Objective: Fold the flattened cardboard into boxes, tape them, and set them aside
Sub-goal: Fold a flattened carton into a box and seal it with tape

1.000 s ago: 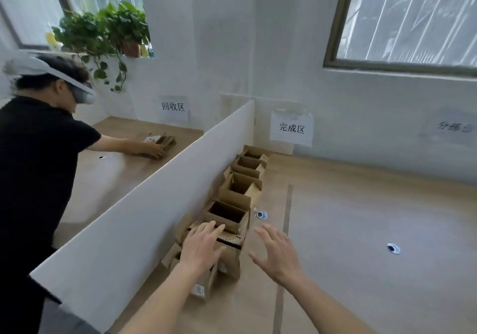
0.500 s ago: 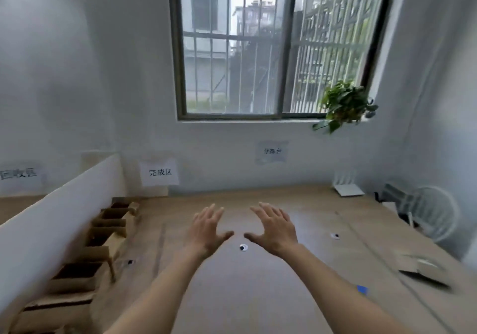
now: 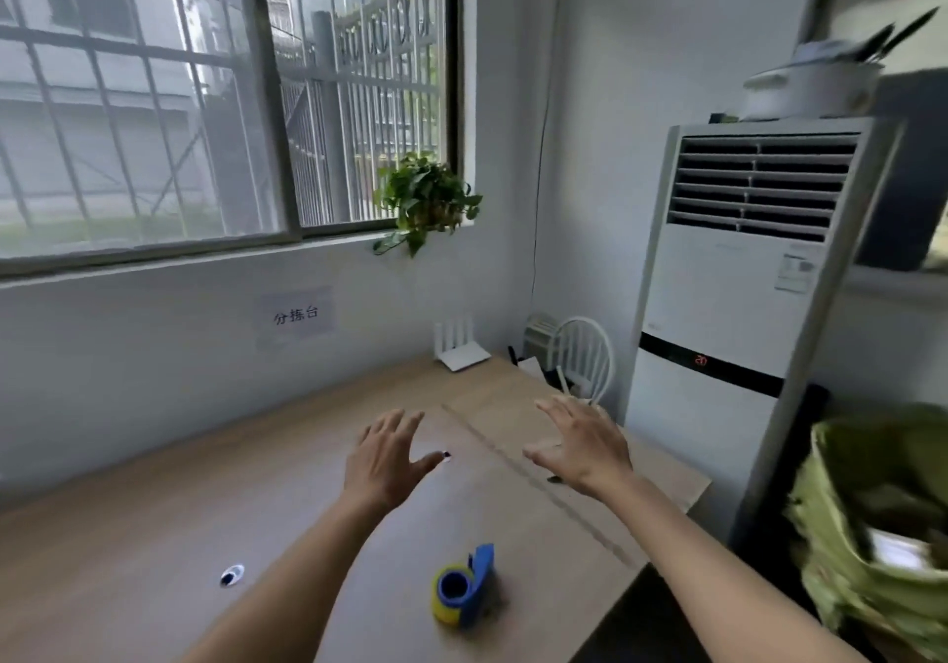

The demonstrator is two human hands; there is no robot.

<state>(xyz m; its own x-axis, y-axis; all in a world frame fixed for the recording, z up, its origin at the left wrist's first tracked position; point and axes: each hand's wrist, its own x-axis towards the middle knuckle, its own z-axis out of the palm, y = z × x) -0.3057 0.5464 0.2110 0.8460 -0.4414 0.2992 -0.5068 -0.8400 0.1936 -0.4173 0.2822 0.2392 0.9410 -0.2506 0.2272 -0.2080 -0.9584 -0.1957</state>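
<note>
The blue-and-yellow tape dispenser point(image 3: 464, 588) sat on the wooden counter point(image 3: 154, 519) between my forearms, near its front edge, while my left hand point(image 3: 384, 460) and right hand point(image 3: 582, 444) hovered above, fingers spread and holding nothing, a white air conditioner point(image 3: 744, 303) standing beyond.

A wooden table point(image 3: 154, 534) carries a tape dispenser point(image 3: 464, 588) and router point(image 3: 461, 349).
</note>
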